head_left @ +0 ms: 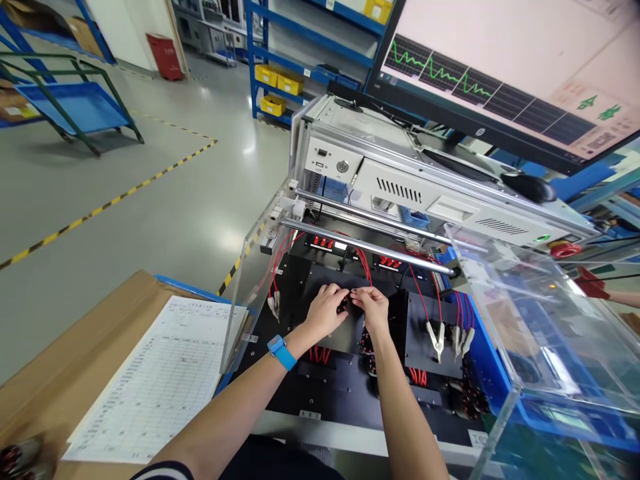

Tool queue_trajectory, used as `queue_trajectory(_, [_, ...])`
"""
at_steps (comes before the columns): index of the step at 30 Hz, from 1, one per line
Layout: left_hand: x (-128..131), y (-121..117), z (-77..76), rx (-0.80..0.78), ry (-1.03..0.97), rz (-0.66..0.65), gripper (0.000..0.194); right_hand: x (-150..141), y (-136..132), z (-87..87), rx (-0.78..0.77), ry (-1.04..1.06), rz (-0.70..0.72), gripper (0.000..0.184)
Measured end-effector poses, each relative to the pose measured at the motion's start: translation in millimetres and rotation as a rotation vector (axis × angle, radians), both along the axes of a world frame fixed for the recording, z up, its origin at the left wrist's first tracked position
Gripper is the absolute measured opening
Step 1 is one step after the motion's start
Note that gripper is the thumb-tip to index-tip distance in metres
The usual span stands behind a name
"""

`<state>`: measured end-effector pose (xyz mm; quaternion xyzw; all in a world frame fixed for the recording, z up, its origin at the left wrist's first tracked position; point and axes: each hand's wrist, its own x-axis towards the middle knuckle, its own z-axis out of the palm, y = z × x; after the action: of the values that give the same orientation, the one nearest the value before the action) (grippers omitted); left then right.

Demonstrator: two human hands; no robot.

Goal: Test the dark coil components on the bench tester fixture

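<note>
My left hand (pixel 326 312) is closed around a small dark motor stator (pixel 343 306) with reddish windings, mostly hidden by the fingers. Just to its right, my right hand (pixel 371 307) pinches something too small to make out at the stator's upper edge. Both hands are above the black test panel (pixel 330 380). More stators (pixel 367 344) lie beside my right wrist, partly covered by it. White-handled clips on red wires rest to the left (pixel 274 305) and to the right (pixel 437 341) of my hands.
Clear guard panels (pixel 500 333) flank the work area, with metal rods (pixel 370 247) crossing behind my hands. A printed sheet (pixel 150 380) lies on cardboard at left. A monitor (pixel 500 73) showing green waveforms stands above the white tester. More stators (pixel 470 400) sit at right.
</note>
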<state>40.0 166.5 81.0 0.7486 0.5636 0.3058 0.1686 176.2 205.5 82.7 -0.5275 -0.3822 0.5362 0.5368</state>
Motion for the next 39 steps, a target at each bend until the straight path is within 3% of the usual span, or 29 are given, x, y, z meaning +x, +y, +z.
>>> queue_trajectory(14, [1.5,-1.4,2.4,-0.033,-0.004,0.021,0.047,1.1,1.5,7.7,0.017,-0.047,-0.041,0.015])
queue_trajectory(26, [0.4,-0.8,2.5,-0.016,0.023,0.013,0.048,2.0,2.4,5.8,0.096,-0.172,0.077,0.020])
queue_trajectory(39, [1.2,-1.6,3.5,-0.048,0.006,0.024,0.046,2.0,7.9,5.6,0.064,-0.309,0.177,0.030])
